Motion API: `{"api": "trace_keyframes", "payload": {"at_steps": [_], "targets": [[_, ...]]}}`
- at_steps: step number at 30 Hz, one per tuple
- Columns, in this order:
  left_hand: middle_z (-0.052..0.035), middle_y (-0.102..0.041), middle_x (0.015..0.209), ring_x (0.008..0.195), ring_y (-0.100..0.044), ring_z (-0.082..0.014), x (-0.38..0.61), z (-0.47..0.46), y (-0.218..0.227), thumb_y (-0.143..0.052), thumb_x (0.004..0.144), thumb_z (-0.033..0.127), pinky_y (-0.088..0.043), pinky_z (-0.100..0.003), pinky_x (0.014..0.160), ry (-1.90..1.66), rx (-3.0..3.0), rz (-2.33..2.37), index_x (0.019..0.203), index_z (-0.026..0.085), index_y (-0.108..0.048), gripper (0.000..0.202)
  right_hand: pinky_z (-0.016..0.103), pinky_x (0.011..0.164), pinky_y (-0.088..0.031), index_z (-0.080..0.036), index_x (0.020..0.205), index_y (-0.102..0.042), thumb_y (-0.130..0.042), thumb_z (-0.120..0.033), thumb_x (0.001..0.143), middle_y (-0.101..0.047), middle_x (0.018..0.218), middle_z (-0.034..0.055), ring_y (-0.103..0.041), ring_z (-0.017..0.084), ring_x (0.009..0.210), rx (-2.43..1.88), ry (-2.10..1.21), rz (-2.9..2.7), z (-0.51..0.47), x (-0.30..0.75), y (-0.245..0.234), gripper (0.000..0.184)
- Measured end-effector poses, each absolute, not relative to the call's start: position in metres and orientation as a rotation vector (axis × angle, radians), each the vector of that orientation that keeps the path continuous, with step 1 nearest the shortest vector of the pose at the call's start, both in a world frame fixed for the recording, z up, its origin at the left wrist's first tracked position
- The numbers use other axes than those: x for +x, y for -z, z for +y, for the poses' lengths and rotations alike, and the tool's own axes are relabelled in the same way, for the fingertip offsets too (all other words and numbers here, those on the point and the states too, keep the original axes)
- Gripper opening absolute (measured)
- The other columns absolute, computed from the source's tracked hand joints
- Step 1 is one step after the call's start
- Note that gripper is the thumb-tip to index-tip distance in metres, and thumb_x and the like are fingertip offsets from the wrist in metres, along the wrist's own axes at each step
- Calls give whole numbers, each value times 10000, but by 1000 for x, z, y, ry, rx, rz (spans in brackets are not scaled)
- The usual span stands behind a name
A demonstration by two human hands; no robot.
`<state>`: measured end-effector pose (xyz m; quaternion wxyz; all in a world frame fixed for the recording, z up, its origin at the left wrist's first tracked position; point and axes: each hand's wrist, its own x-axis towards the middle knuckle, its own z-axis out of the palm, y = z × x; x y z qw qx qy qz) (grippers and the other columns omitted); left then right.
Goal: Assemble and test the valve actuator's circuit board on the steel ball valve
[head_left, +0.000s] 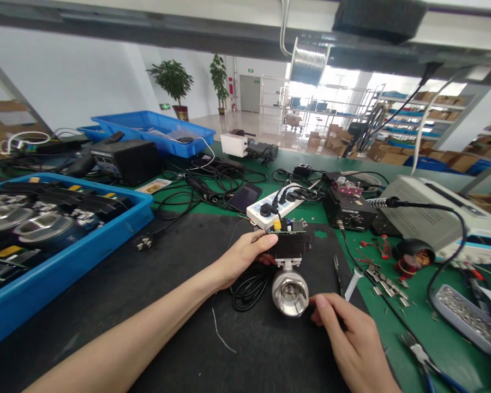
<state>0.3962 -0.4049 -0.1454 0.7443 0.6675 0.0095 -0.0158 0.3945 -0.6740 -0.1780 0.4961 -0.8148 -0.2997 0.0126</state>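
Note:
My left hand [245, 252] is closed round the side of a motorized valve actuator, a black housing [288, 245] topped by a green circuit board [288, 231] with a yellow component. Below the housing, joined by a bracket, a round silver metal valve body [290, 293] faces me with its bore. My right hand [346, 333] is at the valve body's right edge, thumb and fingers curled together. Whether those fingertips touch the metal or pinch something small is hidden. A coiled black cable [249, 289] lies beside the valve on the black mat [180, 338].
On the left stands a blue tray [143, 210] of similar units. A white power strip [270, 210] sits behind the actuator. To the right are tweezers [337, 270], metal clips [387, 284], blue-handled pliers [421, 355], a soldering station [347, 210] and a beige instrument [429, 213].

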Motion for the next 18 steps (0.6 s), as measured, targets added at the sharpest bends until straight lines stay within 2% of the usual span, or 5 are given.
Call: {"api": "trace_keyframes", "payload": {"at_steps": [12, 15, 18], "targets": [[-103, -725, 1036, 898, -679, -240, 395, -405, 140, -630, 955, 592, -505, -305, 759, 43, 1536, -22, 1183, 128, -663, 518, 234, 670, -468, -225, 852, -669, -529, -398, 1083, -668, 771, -12, -638, 144, 687, -1979, -32, -732, -674, 394, 180, 320], [-107, -713, 1170, 1065, -672, -288, 391, -410, 131, -680, 928, 559, -533, -365, 897, 22, 1568, -74, 1270, 145, -634, 539, 235, 649, -477, -224, 826, -681, -539, -414, 1073, -685, 752, -8, -656, 151, 674, -1984, 13, -718, -678, 395, 175, 342], [-100, -671, 1305, 1239, -619, -305, 382, -416, 119, -727, 899, 500, -495, -412, 1066, 22, 1593, -164, 1350, 174, -580, 575, 243, 630, -493, -223, 815, -715, -565, -444, 1052, -712, 729, 1, -685, 168, 665, -2016, 165, -638, -684, 402, 155, 357]]}}
